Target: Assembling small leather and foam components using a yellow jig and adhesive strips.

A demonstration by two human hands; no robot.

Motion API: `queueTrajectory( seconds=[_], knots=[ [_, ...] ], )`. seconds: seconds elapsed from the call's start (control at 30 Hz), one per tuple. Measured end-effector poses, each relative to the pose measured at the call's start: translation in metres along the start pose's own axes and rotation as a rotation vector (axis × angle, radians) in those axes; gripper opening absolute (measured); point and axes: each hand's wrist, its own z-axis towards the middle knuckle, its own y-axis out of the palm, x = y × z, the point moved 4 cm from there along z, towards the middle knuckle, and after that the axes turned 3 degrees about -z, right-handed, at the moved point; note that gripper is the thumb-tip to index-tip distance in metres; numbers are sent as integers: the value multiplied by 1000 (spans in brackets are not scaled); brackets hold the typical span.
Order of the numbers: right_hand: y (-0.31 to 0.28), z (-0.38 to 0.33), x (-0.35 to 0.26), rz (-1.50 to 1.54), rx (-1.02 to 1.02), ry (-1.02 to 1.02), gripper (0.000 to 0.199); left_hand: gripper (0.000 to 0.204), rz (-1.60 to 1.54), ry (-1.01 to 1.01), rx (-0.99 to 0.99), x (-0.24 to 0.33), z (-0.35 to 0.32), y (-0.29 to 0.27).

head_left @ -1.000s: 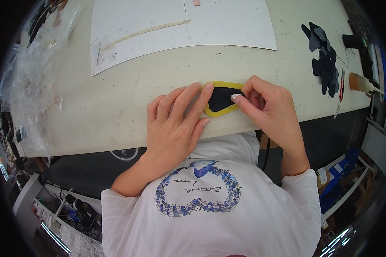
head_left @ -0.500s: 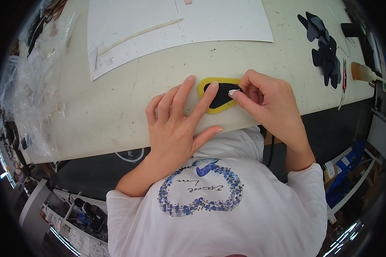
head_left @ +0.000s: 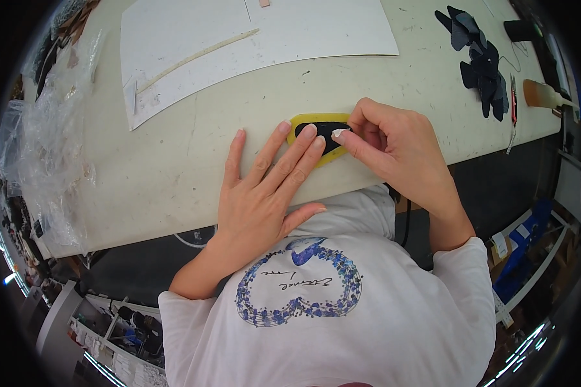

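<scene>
A black cut piece (head_left: 331, 131) with a rounded outline lies on a slightly larger yellow shape (head_left: 295, 120), near the front of the table. My left hand (head_left: 257, 200) is open, its fingers stretched out; several fingertips press on the left part of the black piece. From the right, my right hand (head_left: 399, 145) pinches a small white piece (head_left: 338, 133) between thumb and forefinger, over the right part of the black piece. Whether the white piece is chalk or a scrap I cannot make out. My right fingers cover the right end of the yellow shape.
A large white sheet (head_left: 303, 29) with a narrow beige strip (head_left: 200, 59) lies farther back. Crumpled clear plastic (head_left: 48, 155) covers the left side. To the right are dark cut pieces (head_left: 481, 74), red-handled snips (head_left: 513, 106) and a brush (head_left: 541, 94).
My left hand has shifted and laid more fingertips on the black piece. The right hand with the white piece now appears slightly farther left, as does the whole table with the turning view.
</scene>
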Motion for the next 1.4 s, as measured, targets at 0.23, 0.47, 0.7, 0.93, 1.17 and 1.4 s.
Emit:
queueTrajectory(
  seconds=[0.23, 0.47, 0.7, 0.93, 1.17, 1.4],
  knots=[
    [-2, -3, 3, 67, -22, 30, 25, 86, -55, -38, 13, 0, 1, -3],
    [-4, -3, 5, 128, -34, 86, 22, 84, -73, -28, 4, -2, 2, -5],
    [-6, 0, 2, -21, -39, 69, 20, 88, -93, -32, 2, -2, 1, -6],
    [-5, 2, -1, -43, -22, 32, 21, 86, -99, -34, 9, -2, 3, -7],
    [-9, 2, -4, -74, -51, 35, 23, 86, -132, -30, 37, -2, 6, -5],
    [-7, 1, 1, -86, -50, 22, 23, 91, -71, 22, -22, 4, 17, -2]
  ],
)
